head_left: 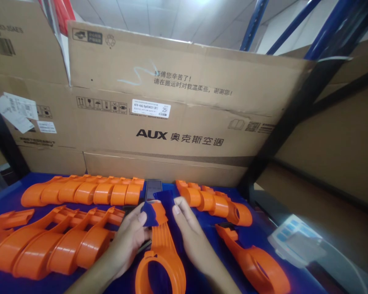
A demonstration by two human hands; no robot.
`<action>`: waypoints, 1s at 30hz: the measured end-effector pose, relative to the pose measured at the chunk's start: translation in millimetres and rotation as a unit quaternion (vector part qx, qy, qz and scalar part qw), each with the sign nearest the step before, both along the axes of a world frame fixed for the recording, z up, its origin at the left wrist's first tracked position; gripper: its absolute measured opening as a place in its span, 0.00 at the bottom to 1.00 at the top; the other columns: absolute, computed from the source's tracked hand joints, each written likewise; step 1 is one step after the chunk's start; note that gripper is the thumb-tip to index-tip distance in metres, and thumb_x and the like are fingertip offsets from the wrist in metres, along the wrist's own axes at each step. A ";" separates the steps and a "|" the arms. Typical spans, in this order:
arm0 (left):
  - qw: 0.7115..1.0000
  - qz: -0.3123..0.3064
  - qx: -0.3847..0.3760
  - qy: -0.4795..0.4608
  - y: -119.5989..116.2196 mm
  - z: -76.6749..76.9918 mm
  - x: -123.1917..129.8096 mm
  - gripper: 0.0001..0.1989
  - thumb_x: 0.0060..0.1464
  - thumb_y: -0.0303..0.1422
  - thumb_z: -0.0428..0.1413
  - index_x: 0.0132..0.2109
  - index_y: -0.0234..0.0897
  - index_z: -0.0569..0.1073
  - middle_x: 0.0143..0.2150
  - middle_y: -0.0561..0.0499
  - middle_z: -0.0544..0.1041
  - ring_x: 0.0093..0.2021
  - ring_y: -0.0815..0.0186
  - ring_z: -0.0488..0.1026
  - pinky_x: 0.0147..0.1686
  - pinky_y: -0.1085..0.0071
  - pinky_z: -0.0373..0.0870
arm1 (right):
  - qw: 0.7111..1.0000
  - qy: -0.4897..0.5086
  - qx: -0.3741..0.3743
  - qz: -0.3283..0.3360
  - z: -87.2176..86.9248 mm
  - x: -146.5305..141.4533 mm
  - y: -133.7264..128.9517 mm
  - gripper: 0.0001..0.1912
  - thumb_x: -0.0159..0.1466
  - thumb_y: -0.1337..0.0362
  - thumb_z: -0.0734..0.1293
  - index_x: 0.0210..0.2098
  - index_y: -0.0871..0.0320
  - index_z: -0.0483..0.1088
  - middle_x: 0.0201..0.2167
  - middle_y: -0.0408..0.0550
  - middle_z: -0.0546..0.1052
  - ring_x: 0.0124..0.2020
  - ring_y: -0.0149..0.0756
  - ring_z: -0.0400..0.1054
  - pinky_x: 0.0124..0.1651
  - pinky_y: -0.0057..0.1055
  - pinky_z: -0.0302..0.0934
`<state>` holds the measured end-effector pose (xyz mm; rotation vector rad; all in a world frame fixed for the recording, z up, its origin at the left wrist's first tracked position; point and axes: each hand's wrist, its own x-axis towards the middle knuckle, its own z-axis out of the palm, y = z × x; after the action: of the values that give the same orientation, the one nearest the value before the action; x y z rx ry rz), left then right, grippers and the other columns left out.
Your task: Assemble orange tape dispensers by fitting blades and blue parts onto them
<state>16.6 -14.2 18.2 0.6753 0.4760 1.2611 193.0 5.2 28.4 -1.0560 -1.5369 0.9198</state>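
An orange plastic part point(164, 237) with a wide ring at its near end stands out in front of me, with its narrow end up between my hands. My left hand point(127, 241) is closed around that narrow end. Its thumb presses a small dark blue piece point(149, 214) against the orange plastic. On the other side, my right hand point(188, 228) pinches a dark blue strip point(166, 202), which looks like thin film or tape, beside the part's tip. Several of my left fingers are hidden behind the part.
Rows of similar orange parts point(88, 192) lie on the blue surface point(116, 283) at left and right. One orange part point(254, 261) lies apart at right, near a white device with blue keys point(294, 232). A phone-like dark object point(153, 186) stands behind my hands, before cardboard point(184, 122).
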 end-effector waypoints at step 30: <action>0.986 0.138 0.074 0.050 -1.0 -0.1 -4.8 0.20 0.56 0.33 0.66 0.55 0.51 0.75 0.53 0.52 0.78 0.51 0.61 0.75 0.50 0.66 0.75 | 0.988 -0.052 0.139 0.040 25.2 19.8 7.2 0.14 0.67 0.57 0.70 0.51 0.51 0.78 0.49 0.50 0.78 0.55 0.47 0.72 0.60 0.42 0.65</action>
<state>11.8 -15.2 18.1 0.8211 0.5776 1.5387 212.8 12.4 53.6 -0.8573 -1.7462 0.6864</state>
